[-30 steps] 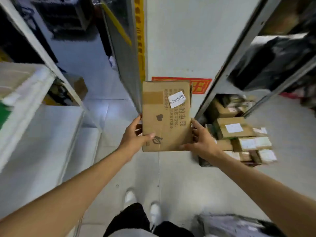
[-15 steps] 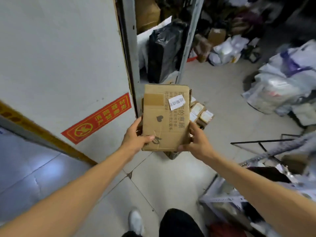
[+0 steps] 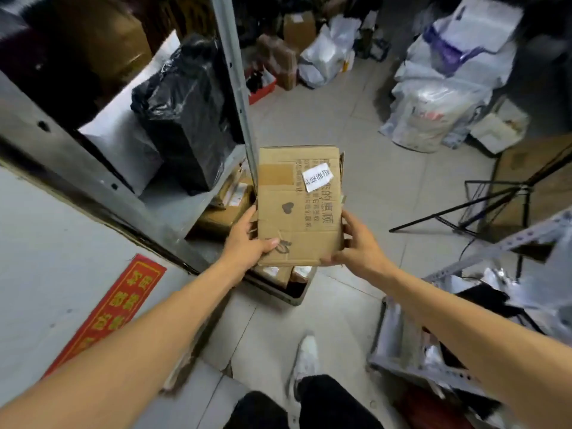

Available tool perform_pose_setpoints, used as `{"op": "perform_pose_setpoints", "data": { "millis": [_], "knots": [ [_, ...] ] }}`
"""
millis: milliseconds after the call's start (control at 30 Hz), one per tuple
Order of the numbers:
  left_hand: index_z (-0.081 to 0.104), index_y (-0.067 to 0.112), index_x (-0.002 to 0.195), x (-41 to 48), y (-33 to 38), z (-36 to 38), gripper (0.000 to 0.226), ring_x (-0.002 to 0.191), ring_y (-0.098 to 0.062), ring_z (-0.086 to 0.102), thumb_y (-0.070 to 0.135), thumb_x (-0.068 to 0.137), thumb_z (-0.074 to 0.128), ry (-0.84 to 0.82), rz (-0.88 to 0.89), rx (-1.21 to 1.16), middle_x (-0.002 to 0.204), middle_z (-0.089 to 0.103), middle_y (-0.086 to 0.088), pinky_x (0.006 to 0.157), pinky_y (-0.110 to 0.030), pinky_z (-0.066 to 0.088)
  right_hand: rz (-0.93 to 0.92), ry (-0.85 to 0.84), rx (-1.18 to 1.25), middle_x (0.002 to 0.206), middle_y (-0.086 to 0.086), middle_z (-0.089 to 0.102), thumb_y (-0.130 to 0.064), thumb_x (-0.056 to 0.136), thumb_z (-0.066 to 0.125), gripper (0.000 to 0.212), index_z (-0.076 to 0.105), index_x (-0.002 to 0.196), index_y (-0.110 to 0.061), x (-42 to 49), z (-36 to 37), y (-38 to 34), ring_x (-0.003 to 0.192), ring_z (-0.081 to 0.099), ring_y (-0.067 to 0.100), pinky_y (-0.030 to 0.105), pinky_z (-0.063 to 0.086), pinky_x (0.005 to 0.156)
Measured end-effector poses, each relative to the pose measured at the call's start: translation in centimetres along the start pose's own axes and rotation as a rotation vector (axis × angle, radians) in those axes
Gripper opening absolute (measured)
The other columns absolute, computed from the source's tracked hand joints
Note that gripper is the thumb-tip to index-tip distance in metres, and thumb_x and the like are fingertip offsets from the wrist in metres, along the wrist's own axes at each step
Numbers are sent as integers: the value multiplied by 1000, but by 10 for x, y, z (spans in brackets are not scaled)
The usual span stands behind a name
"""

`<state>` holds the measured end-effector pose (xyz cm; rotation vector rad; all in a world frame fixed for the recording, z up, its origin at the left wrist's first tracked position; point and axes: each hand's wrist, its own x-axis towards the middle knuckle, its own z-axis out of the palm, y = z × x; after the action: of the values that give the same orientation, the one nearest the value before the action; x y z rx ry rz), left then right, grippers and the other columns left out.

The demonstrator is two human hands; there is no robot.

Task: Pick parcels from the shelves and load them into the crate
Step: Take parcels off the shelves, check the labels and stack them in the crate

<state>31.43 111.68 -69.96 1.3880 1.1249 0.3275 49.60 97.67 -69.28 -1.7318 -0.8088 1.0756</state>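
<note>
Cardboard parcel (image 3: 299, 205) with white label (image 3: 317, 178) gripped at its near corners by left hand (image 3: 247, 243) and right hand (image 3: 359, 243), above grey crate (image 3: 286, 289) of parcels, black-wrapped package (image 3: 185, 119) on shelf (image 3: 173, 205), tripod (image 3: 483, 205) right

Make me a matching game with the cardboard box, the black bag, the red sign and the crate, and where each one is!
1 cardboard box
2 black bag
3 red sign
4 crate

A on the shelf
B on the floor, parcels inside
C stuck on the grey wall
D gripped by the left hand and right hand

Pairs: 1-D, 2-A, 3-C, 4-B
</note>
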Motion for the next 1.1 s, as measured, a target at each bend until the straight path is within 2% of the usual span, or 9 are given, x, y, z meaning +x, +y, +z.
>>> {"op": "perform_pose_setpoints", "data": {
  "millis": [100,167,267,467,667,833,933,1033,1100],
  "knots": [
    [32,28,149,53,26,9,92,123,-17,53,-5,76,75,-31,0,4,132,58,2,104,-41,46,-3,25,33,109,-16,60,17,61,75,86,48,129,-28,43,-19,-10,100,61,6,22,58,67],
    [32,29,149,84,40,13,91,122,-16,54,-6,76,74,-49,-11,7,133,58,0,91,-30,51,22,49,57,108,-16,59,17,62,75,87,45,130,-27,70,-29,-13,97,60,3,16,54,61],
    [30,29,150,130,58,20,92,114,-11,56,-8,78,72,-102,-17,34,136,57,1,71,-13,50,78,82,59,112,-14,58,10,63,79,90,42,134,-28,107,-42,-12,102,59,10,19,55,65],
    [26,29,152,232,78,30,93,122,-16,52,-10,79,70,-188,-11,87,142,52,-4,81,-20,49,121,205,119,109,-14,59,9,62,79,84,43,122,-37,187,-53,0,98,59,6,15,54,62],
    [29,31,150,342,66,26,92,116,-10,53,-8,78,71,-193,-60,148,142,52,-2,62,-10,48,160,282,155,105,-19,58,6,63,81,82,43,119,-40,279,-41,26,100,57,7,12,54,64],
    [31,38,148,422,18,26,92,115,-2,49,-5,78,72,-143,-95,161,143,50,7,64,-11,49,200,281,229,115,-10,59,10,65,78,89,43,137,-27,360,-21,80,113,56,18,21,58,74],
    [31,36,148,467,-18,29,91,120,-6,51,-8,79,70,-100,-135,164,141,51,7,65,-14,51,211,260,233,124,-4,59,9,66,78,96,38,143,-31,406,-7,120,119,53,18,41,57,90],
    [32,33,149,507,-51,40,91,100,4,53,-13,79,67,-91,-155,142,138,51,11,62,-10,53,232,259,251,122,-5,59,10,66,77,98,38,143,-34,447,-1,163,118,54,16,40,57,89],
    [34,33,148,529,-71,48,89,105,2,54,-14,79,66,-74,-165,140,137,52,12,74,-16,54,247,256,263,122,-6,59,10,66,77,97,38,143,-34,467,2,189,116,54,15,36,58,88]
  ]
}}
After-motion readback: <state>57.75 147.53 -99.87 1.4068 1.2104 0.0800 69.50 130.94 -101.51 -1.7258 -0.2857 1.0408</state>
